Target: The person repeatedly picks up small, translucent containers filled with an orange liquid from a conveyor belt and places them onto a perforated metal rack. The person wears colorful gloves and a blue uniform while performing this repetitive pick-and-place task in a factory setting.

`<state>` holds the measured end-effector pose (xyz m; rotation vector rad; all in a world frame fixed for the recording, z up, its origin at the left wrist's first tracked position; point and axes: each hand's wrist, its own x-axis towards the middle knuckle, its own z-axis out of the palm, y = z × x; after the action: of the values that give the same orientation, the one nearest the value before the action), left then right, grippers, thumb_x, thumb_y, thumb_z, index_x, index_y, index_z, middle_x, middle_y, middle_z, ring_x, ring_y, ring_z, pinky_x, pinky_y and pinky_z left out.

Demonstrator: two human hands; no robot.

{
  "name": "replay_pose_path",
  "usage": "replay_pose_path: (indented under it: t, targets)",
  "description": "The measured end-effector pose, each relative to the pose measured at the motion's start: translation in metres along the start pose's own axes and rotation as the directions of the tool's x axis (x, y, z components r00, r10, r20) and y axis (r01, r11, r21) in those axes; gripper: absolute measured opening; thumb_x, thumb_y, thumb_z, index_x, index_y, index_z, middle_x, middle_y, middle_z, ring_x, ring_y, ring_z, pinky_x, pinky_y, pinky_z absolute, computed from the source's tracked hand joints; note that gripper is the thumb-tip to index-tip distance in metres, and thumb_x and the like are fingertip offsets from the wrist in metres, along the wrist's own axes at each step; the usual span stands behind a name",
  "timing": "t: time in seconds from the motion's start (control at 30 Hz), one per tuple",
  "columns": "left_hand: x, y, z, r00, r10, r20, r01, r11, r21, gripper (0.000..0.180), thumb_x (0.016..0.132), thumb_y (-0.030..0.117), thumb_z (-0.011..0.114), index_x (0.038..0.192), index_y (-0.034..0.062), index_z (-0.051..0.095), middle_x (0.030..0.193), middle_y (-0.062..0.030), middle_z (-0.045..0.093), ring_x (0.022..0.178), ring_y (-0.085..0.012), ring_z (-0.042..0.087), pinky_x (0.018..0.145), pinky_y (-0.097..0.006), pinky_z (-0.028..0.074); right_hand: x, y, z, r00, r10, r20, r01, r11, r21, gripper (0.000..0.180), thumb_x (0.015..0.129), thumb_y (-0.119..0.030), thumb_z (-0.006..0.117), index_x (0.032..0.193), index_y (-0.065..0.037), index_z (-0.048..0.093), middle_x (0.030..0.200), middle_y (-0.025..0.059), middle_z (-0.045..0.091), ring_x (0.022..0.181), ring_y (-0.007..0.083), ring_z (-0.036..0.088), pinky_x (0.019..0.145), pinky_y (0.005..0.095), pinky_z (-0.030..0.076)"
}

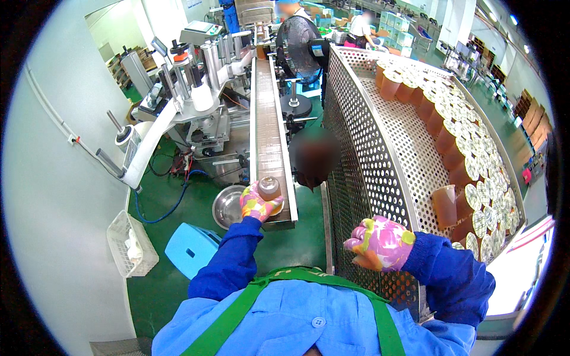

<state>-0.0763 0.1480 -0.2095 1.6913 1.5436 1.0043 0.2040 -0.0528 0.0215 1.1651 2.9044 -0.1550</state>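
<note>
At the near end of the conveyor [270, 124], my left hand [259, 204], in a colourful patterned glove, is closed around a clear cup [269, 186] with brown contents. The glove covers part of the cup; I cannot tell whether it stands on the belt or is lifted. My right hand [381, 243], gloved alike, hovers by the near side of the perforated metal bin [380, 118]. Its fingers are curled in, and nothing shows in them. Inside that bin, brown-filled cups with printed lids [469, 145] are packed along the right side. One cup [444, 206] sits apart from the rows, tilted.
Left of the conveyor stands a labelling machine [202, 98] with rollers and a white web. A metal bowl [228, 206], a blue stool [193, 249] and a white basket [132, 244] are lower left. A black fan [300, 47] stands beyond. Other people [361, 26] work farther back.
</note>
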Motion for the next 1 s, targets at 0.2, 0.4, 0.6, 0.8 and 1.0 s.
replay_pose_path:
  t: [0.2,0.4,0.6,0.8,1.0]
  targets:
    - [-0.005,0.021,-0.01,0.999,0.002,0.043,-0.006,0.996,0.095,0.073,0.053,0.043,0.087,0.112,0.009,0.06,0.105,-0.0076,0.067,0.098,-0.0251,0.063,0.09,-0.036,0.048,0.002,-0.003,-0.006,0.999,0.007,0.051,-0.005,1.0,-0.029,0.028,0.075,-0.031,0.064,0.095,-0.012,0.056,0.083,0.0057,0.055,0.081,0.0252,0.058,0.066,0.0401,0.046]
    - [-0.008,0.021,-0.011,0.999,0.034,0.001,-0.034,0.986,0.165,0.072,0.054,0.042,0.087,0.113,0.0099,0.06,0.106,-0.008,0.066,0.1,-0.0255,0.062,0.09,-0.037,0.047,0.0,0.0,0.0,0.999,-0.003,0.034,0.004,0.999,-0.034,0.028,0.077,-0.035,0.062,0.094,-0.014,0.053,0.085,0.0047,0.052,0.082,0.0241,0.056,0.067,0.0391,0.045]
    - [-0.008,0.031,-0.013,1.0,0.005,-0.022,-0.001,0.984,0.176,0.073,0.058,0.04,0.085,0.117,0.0085,0.057,0.113,-0.0107,0.062,0.108,-0.0277,0.058,0.096,-0.038,0.044,-0.001,0.001,0.002,0.998,0.006,0.055,-0.004,0.999,-0.033,0.029,0.078,-0.037,0.061,0.094,-0.015,0.052,0.087,0.005,0.052,0.084,0.024,0.055,0.07,0.0392,0.045]
    - [-0.003,0.019,-0.01,0.994,0.048,-0.101,-0.022,0.969,0.245,0.085,0.066,0.037,0.081,0.133,0.0033,0.042,0.134,-0.0168,0.048,0.125,-0.0312,0.044,0.106,-0.039,0.034,0.0,0.0,0.0,0.998,0.009,0.056,-0.007,1.0,-0.026,0.029,0.078,-0.036,0.061,0.094,-0.014,0.053,0.085,0.0054,0.052,0.083,0.0247,0.056,0.069,0.0396,0.045]
    - [-0.003,0.016,-0.007,0.997,0.072,-0.008,-0.061,0.894,0.444,0.066,0.073,0.041,0.074,0.127,0.01,0.053,0.136,-0.0111,0.048,0.126,-0.0294,0.043,0.107,-0.038,0.032,0.002,-0.002,-0.005,0.998,0.009,0.055,-0.009,1.0,-0.001,0.029,0.077,-0.035,0.062,0.093,-0.012,0.054,0.083,0.0059,0.053,0.08,0.0254,0.057,0.066,0.0402,0.046]
